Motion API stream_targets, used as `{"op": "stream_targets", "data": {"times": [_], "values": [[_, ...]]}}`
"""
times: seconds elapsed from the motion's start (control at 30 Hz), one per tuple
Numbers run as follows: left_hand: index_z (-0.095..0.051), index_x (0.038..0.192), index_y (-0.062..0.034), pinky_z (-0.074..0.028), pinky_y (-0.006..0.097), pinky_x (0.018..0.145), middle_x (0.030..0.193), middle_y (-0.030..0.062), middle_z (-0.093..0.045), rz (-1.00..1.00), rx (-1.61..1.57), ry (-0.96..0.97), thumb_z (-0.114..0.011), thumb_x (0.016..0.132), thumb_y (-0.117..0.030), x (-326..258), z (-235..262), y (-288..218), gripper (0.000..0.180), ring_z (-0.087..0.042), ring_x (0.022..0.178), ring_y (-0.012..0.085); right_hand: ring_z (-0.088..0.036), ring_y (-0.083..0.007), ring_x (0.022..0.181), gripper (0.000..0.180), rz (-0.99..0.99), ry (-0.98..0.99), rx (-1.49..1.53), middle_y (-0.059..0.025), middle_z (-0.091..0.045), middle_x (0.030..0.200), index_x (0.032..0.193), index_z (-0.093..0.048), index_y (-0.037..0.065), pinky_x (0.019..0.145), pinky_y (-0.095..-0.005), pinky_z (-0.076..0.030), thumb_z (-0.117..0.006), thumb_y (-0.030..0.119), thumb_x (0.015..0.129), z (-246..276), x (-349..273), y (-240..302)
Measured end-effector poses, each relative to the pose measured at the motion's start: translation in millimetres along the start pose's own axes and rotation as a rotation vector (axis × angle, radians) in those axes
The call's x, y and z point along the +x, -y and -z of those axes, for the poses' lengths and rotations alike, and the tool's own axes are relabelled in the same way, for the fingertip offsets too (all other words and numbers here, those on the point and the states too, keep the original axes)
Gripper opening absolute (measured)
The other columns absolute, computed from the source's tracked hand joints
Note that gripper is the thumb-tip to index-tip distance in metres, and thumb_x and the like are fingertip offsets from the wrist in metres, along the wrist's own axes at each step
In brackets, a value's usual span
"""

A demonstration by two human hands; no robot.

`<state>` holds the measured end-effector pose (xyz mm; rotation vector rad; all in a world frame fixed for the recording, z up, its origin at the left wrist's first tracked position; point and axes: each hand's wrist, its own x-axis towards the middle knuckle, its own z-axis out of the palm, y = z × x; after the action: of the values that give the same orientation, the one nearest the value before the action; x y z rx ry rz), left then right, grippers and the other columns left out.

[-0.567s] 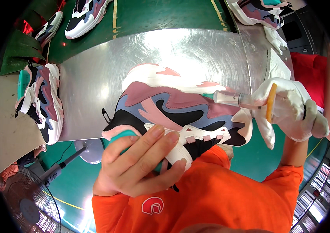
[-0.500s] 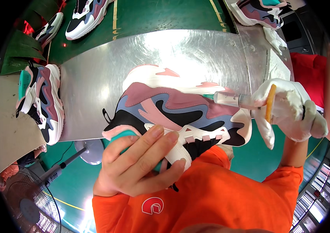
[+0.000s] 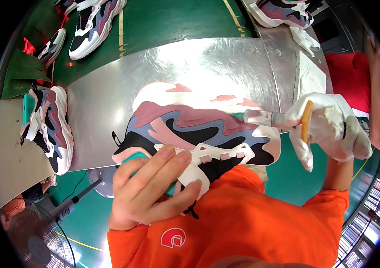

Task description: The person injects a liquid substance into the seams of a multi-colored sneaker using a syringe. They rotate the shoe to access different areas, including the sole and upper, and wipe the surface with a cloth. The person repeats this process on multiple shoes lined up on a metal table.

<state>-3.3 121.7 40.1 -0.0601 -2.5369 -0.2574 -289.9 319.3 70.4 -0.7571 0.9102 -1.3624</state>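
A chunky sneaker (image 3: 190,121) in mauve, blue, black and pink lies on its side, its white sole away from me and its toe to the right. My bare left hand (image 3: 152,190) grips it at the opening and the white strap. Teal material shows inside the collar, partly behind the fingers. In my white-gloved right hand (image 3: 326,127) is a clear syringe (image 3: 259,118) with an orange-yellow flange. Its green tip meets the seam between upper and sole near the toe; whether it touches cannot be told.
Beneath the sneaker is a shiny metal table (image 3: 105,107). Another sneaker (image 3: 49,129) stands at the left, and one (image 3: 96,27) rests on the green belt (image 3: 167,20) beyond. At the far right are a sneaker (image 3: 284,13) and white paper (image 3: 310,78). A fan (image 3: 40,241) stands lower left.
The syringe tip has shifted slightly left along the sole seam toward the heel in the picture, together with the sneaker and both hands. The view has also moved a little. Both grips stay the same.
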Motion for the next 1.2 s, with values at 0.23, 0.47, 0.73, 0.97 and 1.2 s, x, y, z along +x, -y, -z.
{"op": "stream_targets", "data": {"times": [0.23, 0.47, 0.73, 0.97, 1.2], "values": [[-0.068, 0.087, -0.0303, -0.043, 0.027, 0.079, 0.109, 0.0018, -0.072, 0.013, -0.001, 0.047, -0.075, 0.076, -0.016, 2, 3, -3, 0.020, -0.066, 0.107, 0.0200, -0.064, -0.0264, 0.054, 0.109, 0.046, -0.020, 0.034, -0.0277, -0.063, 0.106, 0.116, -0.050, -0.020, 0.051, -0.0311, -0.054, -0.088, 0.063, 0.056, 7, -15, -1], [-0.068, 0.084, -0.0291, -0.044, 0.028, 0.078, 0.110, 0.0029, -0.072, 0.052, 0.042, 0.058, -0.077, 0.074, -0.015, 2, 1, -10, 0.019, -0.064, 0.109, 0.0204, -0.064, -0.0275, 0.055, 0.106, 0.043, -0.135, 0.108, -0.0277, -0.062, 0.108, 0.114, -0.053, -0.020, 0.048, -0.0315, -0.053, -0.087, 0.063, 0.057, 17, -40, -5], [-0.067, 0.091, -0.0276, -0.045, 0.028, 0.080, 0.111, 0.0063, -0.071, 0.043, 0.116, 0.058, -0.076, 0.078, -0.017, -4, -6, -17, 0.019, -0.063, 0.112, 0.0231, -0.063, -0.0275, 0.056, 0.103, 0.125, -0.171, 0.175, -0.0273, -0.062, 0.106, 0.114, -0.053, -0.019, 0.048, -0.0315, -0.053, -0.084, 0.062, 0.059, 29, -58, -19], [-0.063, 0.109, -0.0237, -0.043, 0.031, 0.081, 0.118, 0.0094, -0.069, 0.141, 0.201, 0.040, -0.069, 0.087, -0.018, -7, -22, -40, 0.023, -0.062, 0.113, 0.0261, -0.063, -0.0274, 0.057, 0.101, 0.230, -0.236, 0.246, -0.0269, -0.061, 0.104, 0.114, -0.053, -0.019, 0.048, -0.0316, -0.053, -0.082, 0.062, 0.062, 44, -74, -35], [-0.056, 0.110, -0.0167, -0.044, 0.041, 0.091, 0.122, 0.0148, -0.066, 0.203, 0.317, 0.081, -0.081, 0.075, -0.019, 1, -29, -58, 0.043, -0.063, 0.111, 0.0336, -0.062, -0.0274, 0.058, 0.098, 0.348, -0.294, 0.355, -0.0265, -0.061, 0.102, 0.114, -0.053, -0.019, 0.047, -0.0317, -0.053, -0.080, 0.062, 0.064, 61, -88, -63]]}}
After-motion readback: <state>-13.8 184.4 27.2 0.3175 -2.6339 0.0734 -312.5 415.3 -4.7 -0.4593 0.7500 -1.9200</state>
